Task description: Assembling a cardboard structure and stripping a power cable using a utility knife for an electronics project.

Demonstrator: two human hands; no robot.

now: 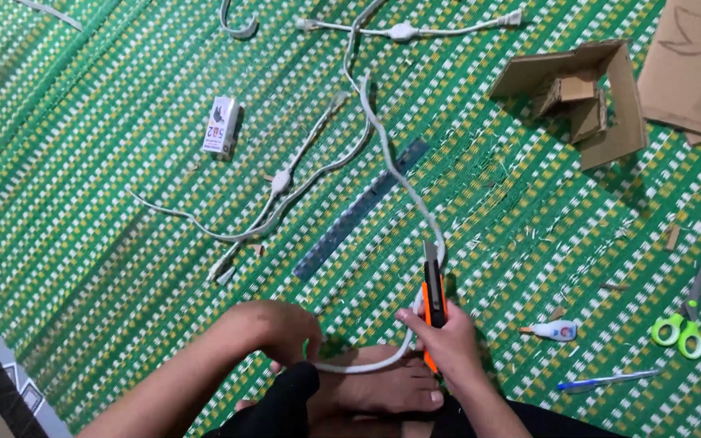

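Against the right hand (448, 341), an orange utility knife (433, 304) was gripped, blade pointing away along the white flat cable (399, 182); left hand (285, 328) was curled, contents hidden.

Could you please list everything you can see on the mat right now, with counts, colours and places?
utility knife: one, orange and black, in the right hand
thick cable: one, white, from top centre to the hands
thin cords: several, white, centre left and top
ruler: one, blue-grey, centre
small box: one, white, upper left
cardboard pieces: several, brown, upper right
scissors: one, green-handled, right
glue bottle: one, white, lower right
pen: one, blue, lower right
mat: one, green woven
foot: one, bare, bottom centre
left hand: on the cable
right hand: gripping the knife
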